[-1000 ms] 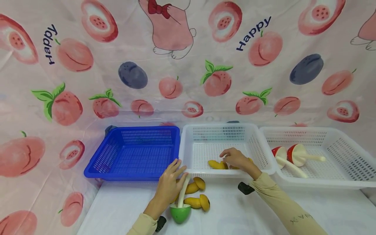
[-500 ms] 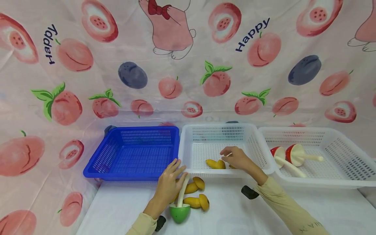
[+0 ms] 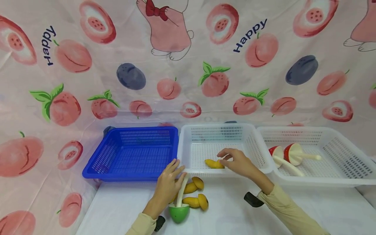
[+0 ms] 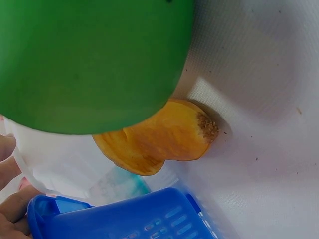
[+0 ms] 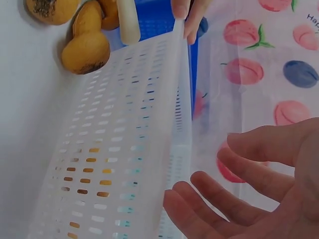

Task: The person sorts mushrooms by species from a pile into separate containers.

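1. Below the right hand's (image 3: 239,161) fingertips, a yellow mushroom (image 3: 213,164) lies in the middle white basket (image 3: 201,148); contact cannot be told. Those fingers are spread apart, loosely bent.
2. Ahead of the left hand (image 3: 168,183), its extended fingers meet the rims of the blue basket (image 3: 95,173) and white basket.
3. Right of that hand, on the surface (image 3: 224,213), lie a green-capped mushroom (image 3: 179,213) and more yellow mushrooms (image 3: 192,202).
4. Right of the right hand: red-capped mushrooms (image 3: 293,154).

Near the left hand (image 3: 169,182): a blue basket (image 3: 126,178), a green-and-cream mushroom (image 3: 179,212), yellow mushrooms (image 3: 195,202) (one brown-speckled). Below the right hand (image 3: 236,160): a white basket (image 3: 202,170). Beyond both, pink cloth (image 3: 111,62) printed with peaches and navy plums.
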The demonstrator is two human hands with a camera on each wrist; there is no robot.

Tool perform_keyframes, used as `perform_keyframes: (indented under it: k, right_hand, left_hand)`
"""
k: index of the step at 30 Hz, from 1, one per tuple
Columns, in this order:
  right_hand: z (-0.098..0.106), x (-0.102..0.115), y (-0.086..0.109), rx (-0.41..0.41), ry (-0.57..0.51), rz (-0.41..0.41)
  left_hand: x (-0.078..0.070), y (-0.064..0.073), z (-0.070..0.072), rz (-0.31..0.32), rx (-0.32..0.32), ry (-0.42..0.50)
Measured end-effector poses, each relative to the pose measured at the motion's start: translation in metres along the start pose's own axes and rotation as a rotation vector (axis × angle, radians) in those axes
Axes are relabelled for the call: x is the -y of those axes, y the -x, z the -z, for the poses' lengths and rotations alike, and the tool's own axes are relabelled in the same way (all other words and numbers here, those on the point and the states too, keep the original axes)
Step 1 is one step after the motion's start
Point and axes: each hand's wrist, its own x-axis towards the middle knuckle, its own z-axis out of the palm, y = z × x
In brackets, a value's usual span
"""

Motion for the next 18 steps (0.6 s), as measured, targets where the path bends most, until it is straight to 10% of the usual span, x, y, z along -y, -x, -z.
perform_keyframes:
  k: [18]
  right_hand:
    - [-0.007, 0.018, 0.038, 0.043, -0.086, 0.172]
  left_hand:
    - [-0.002, 0.000, 0.001, 0.001, 0.002, 0.014]
